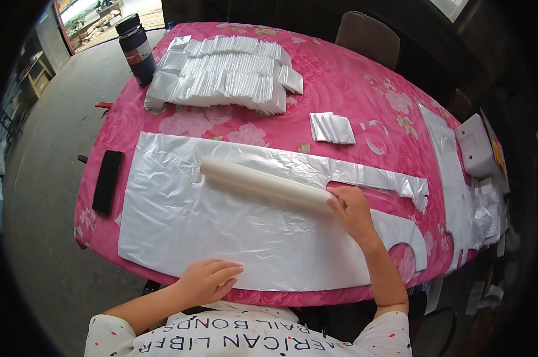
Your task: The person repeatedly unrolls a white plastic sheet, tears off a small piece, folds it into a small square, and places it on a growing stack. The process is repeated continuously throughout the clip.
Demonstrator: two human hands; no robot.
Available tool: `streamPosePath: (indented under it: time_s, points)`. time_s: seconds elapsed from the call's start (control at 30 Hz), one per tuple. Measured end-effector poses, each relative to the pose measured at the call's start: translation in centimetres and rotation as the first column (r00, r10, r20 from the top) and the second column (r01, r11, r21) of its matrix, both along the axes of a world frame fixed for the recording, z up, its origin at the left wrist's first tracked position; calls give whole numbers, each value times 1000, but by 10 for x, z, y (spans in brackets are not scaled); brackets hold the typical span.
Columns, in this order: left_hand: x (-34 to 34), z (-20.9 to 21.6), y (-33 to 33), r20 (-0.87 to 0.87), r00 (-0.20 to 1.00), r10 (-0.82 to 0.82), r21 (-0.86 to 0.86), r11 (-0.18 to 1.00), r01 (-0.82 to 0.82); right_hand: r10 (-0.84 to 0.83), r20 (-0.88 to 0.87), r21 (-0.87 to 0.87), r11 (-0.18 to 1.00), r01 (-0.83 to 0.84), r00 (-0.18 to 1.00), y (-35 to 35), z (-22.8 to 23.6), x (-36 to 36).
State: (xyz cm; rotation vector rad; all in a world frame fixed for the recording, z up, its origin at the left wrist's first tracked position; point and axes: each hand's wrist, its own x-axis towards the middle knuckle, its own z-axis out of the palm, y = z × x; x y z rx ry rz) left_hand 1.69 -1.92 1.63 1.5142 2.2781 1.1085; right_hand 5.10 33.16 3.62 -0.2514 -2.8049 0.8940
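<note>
A flat silvery-white plastic carrier bag lies spread over the pink flowered tablecloth, its cut-out handle end to the right. Across it, slanting down to the right, is a long pale tube. My right hand is closed round the tube's right end, with thumb and fingers wrapped on it. By the near edge of the bag, my left hand rests with fingers stretched out and nothing held. Whether the bag is one layer or a stack I cannot tell.
Rows of folded plastic packets cover the far left, beside a dark lidded jar. A few more packets lie mid-table. A black phone sits at the left edge. More plastic bags and a white box are at right.
</note>
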Motion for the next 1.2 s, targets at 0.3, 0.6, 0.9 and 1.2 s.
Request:
streamPosePath:
  time_s: [0.3, 0.6, 0.9, 1.2]
  points:
    - [13, -11, 81, -161, 983, -86, -169, 984, 59, 327, 32, -124, 939, -321, 945, -65, -13, 94]
    - [34, -10, 140, -203, 948, -246, -107, 968, 228, -133, -65, 285, 947, 146, 989, 88, -52, 141]
    - [41, -1, 156, -246, 905, -347, -167, 935, 313, -652, -173, 365, 653, 663, 738, 175, -68, 218]
    - [42, -2, 158, -252, 903, -349, -191, 932, 307, -405, -523, 488, 578, 654, 750, 145, -47, 207]
